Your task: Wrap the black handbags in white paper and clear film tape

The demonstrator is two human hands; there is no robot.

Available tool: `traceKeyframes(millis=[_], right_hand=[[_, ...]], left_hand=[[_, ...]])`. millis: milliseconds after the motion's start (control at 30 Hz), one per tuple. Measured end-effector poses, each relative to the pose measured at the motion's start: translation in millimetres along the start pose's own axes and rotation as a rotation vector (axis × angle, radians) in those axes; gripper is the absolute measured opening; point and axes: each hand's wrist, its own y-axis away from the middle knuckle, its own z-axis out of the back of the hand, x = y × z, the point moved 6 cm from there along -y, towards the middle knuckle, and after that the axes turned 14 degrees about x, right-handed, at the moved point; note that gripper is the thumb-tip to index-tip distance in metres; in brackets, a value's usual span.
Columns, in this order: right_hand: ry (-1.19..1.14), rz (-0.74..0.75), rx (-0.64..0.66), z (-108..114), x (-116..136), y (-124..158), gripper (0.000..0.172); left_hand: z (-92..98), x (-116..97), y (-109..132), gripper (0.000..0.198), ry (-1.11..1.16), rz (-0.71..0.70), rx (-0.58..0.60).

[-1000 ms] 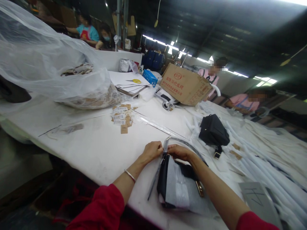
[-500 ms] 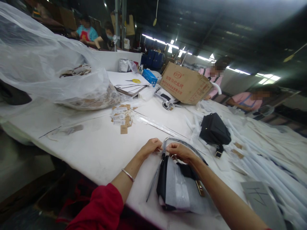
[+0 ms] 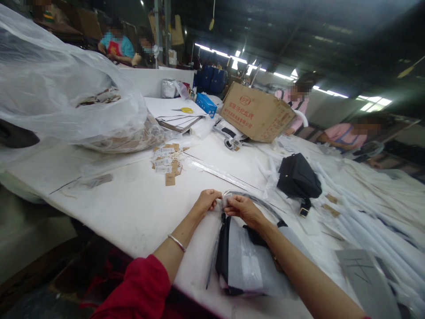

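A black and grey handbag [image 3: 232, 259] lies on the white table in front of me, its body covered by pale wrapping. Its curved handle [image 3: 265, 204] is sheathed in clear plastic and rises at the far side. My right hand [image 3: 244, 209] pinches the handle near its left end, with the forearm crossing over the bag. Just left of it, my left hand [image 3: 207, 203] has thumb and fingertips pressed together beside the handle's end. What sits between those fingertips is too small to make out. A dark thin strap [image 3: 214, 261] hangs along the bag's left side.
Hang tags [image 3: 169, 164] are heaped beyond my left hand. A black bag [image 3: 299, 177] stands to the right, near a grey board [image 3: 368, 274]. Further back are a cardboard box [image 3: 257, 113], yellow scissors [image 3: 184, 110] and a big plastic sack [image 3: 73, 97]. Several people work around.
My right hand has slid a little left along the handle, its fingers straighter. My left hand has drawn slightly left, and a small gap shows between it and the handle.
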Motion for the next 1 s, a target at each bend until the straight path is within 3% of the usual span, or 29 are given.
traceKeyframes(millis=[133,233,333,467,667,833,1000], right_hand=[[0.39,-0.09,-0.019,-2,8,-14,0.028],[0.532,-0.156,-0.038,-6,10,-20,0.024],[0.544,-0.122,-0.096,-8,11,-23,0.016],[0.455,-0.033,-0.171,-3,8,-20,0.023],[0.301,-0.013,-0.249,3,5,-15,0.02],[0.373,0.068,-0.253,-3,10,-16,0.022],[0.581,0.112,-0.281,6,12,-12,0.02]], left_hand=[[2.0,-3,1,0.029,-0.016,-0.006,0.006],[1.0,-10,3,0.025,-0.083,-0.049,-0.003],[-5.1,-22,9,0.017,-0.19,-0.153,-0.001],[-17.8,-32,18,0.013,-0.303,-0.28,0.061],[-11.9,-17,16,0.058,-0.351,-0.123,0.041],[-1.3,-19,10,0.027,-0.35,-0.096,0.066],[13.7,-23,7,0.02,-0.318,-0.107,-0.008]])
